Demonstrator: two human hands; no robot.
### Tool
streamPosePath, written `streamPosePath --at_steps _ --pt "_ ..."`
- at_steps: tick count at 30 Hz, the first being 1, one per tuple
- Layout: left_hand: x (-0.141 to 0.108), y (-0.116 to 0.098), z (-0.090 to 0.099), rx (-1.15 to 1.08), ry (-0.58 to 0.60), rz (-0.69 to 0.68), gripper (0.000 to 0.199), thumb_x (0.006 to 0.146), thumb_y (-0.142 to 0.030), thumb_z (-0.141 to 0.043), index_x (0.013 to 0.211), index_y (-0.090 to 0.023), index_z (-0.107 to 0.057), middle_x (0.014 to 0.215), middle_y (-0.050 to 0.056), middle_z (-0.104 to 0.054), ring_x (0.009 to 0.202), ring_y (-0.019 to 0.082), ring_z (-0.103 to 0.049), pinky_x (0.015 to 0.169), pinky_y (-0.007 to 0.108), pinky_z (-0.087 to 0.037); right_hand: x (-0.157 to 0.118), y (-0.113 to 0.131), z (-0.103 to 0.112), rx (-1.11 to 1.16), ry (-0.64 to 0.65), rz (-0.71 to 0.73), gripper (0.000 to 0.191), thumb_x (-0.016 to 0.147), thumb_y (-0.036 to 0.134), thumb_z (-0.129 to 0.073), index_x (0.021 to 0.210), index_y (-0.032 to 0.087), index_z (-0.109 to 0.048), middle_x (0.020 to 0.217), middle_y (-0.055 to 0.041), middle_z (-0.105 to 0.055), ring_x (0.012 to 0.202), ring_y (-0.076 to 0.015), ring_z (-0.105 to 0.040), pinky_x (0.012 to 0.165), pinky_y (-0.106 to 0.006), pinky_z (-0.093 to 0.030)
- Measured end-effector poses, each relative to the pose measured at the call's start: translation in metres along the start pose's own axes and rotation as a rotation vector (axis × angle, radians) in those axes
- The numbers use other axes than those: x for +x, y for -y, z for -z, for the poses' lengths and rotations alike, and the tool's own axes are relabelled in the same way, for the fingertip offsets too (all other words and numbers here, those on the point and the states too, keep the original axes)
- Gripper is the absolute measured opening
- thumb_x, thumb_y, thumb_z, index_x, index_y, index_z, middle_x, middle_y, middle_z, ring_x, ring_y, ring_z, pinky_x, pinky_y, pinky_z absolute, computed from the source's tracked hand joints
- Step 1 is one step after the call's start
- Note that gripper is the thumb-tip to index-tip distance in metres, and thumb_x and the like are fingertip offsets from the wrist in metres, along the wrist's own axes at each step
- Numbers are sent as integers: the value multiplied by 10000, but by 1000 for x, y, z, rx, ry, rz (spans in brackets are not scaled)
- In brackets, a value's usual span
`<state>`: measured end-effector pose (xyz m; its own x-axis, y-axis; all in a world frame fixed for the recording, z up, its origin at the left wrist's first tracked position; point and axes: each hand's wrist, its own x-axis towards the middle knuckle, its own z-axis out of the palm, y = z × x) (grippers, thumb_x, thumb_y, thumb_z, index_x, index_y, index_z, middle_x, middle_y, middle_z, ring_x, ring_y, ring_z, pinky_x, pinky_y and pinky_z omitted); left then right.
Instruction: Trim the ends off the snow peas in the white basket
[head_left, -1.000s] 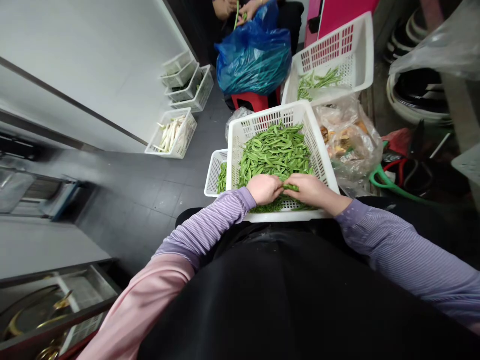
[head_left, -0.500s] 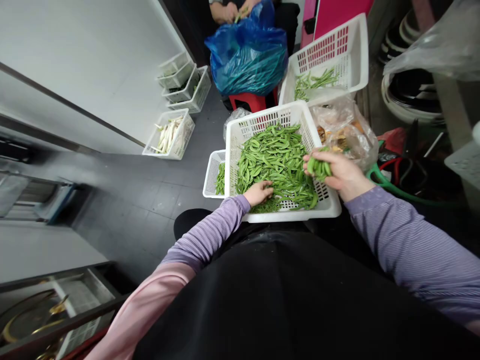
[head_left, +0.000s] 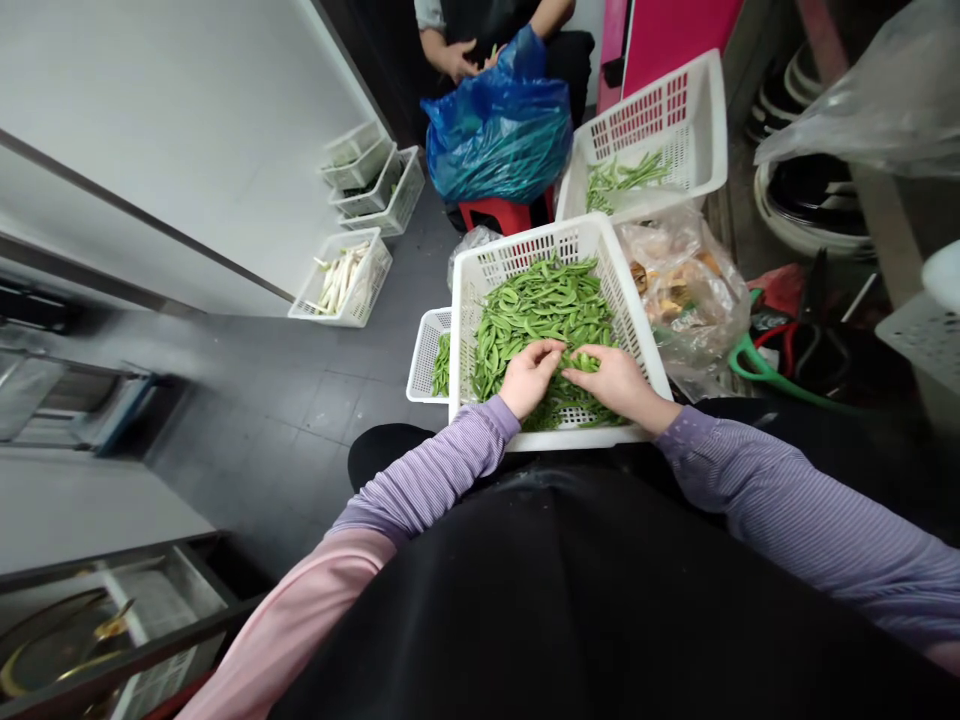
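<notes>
A white plastic mesh basket [head_left: 525, 262] sits just beyond my lap, holding a heap of green snow pea pods [head_left: 536, 315]. My left hand [head_left: 530, 378] lies on the near part of the heap with its fingers apart. Close beside it, my right hand [head_left: 611, 380] pinches a small bunch of pods [head_left: 583, 362] between fingers and thumb. The two hands nearly meet over the middle of the basket. Purple striped sleeves cover both forearms, and the basket's near floor shows through thinly spread pods.
A small white basket of pods [head_left: 431, 365] touches the left side. Behind stand a white basket of thin beans [head_left: 652, 110], a clear bag of brown scraps [head_left: 682, 275] and a blue bag [head_left: 499, 125] on a red stool [head_left: 495, 212]. A co-worker's hands [head_left: 465, 60] appear beyond.
My right hand has come back from the basket's right side to the middle, next to my left hand, with fewer pods in it. My left hand has moved further up onto the heap.
</notes>
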<state>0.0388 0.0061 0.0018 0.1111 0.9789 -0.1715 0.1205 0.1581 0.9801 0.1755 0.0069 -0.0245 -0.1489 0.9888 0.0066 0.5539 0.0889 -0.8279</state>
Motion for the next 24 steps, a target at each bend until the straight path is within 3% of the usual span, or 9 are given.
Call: streamPosePath --at_steps 3,5,8,11,14,17,19,21,24 --pt "2 -7 10 153 1 66 64 722 -147 -575 676 -109 -550 540 -38 -528 488 45 -481 515 172 -418 2 -2 2 -143 -69 135 138 669 290 -585 745 185 -631 788 -60 -642 728 -208 -559 661 -308 -406" --pt "1 -11 12 115 47 135 87 726 -150 -580 669 -103 -533 513 -47 -504 421 32 -448 453 168 -401 1 -1 3 -150 -55 161 121 677 281 -580 734 187 -630 794 -67 -645 739 -213 -568 670 -311 -409" --pt "-1 -12 12 -79 90 230 89 744 -156 -573 704 -95 -522 552 -34 -524 422 30 -464 454 178 -436 -2 3 3 -49 -30 151 128 681 279 -573 744 182 -628 810 -63 -649 757 -208 -575 697 -310 -412" --pt "-2 2 14 -173 121 349 75 768 -130 -532 708 -93 -504 553 -38 -511 416 23 -453 470 188 -463 -4 5 4 73 -41 105 161 666 308 -588 757 179 -623 771 -38 -642 719 -189 -567 686 -297 -414" --pt "-4 30 25 78 69 443 123 767 -64 -484 650 -103 -474 487 -62 -457 369 20 -410 428 173 -429 -3 2 6 174 -56 -21 265 631 389 -627 779 169 -617 622 0 -593 590 -158 -526 582 -272 -402" --pt "-8 50 39 432 188 523 115 699 -12 -516 630 -103 -502 454 -69 -441 372 30 -408 423 162 -397 1 -5 7 320 -92 -112 352 599 442 -651 803 160 -604 587 13 -571 539 -137 -498 528 -256 -389" --pt "-8 50 44 535 273 415 154 617 15 -576 722 -98 -567 554 -47 -521 450 32 -451 481 157 -413 4 -8 5 405 -105 -124 380 586 457 -662 810 157 -598 625 3 -590 550 -134 -505 537 -259 -400" --pt "-6 38 43 522 293 174 329 596 -14 -615 906 -122 -591 744 -11 -592 566 38 -496 572 156 -435 5 -10 3 441 -88 -121 393 579 465 -668 809 154 -598 658 -7 -605 568 -137 -516 556 -266 -414" --pt "1 8 33 565 430 -6 226 768 -178 -509 974 -126 -586 799 21 -614 606 56 -521 637 187 -448 5 -9 2 403 -58 -111 377 602 460 -656 811 150 -607 685 -18 -620 592 -148 -532 578 -279 -427"
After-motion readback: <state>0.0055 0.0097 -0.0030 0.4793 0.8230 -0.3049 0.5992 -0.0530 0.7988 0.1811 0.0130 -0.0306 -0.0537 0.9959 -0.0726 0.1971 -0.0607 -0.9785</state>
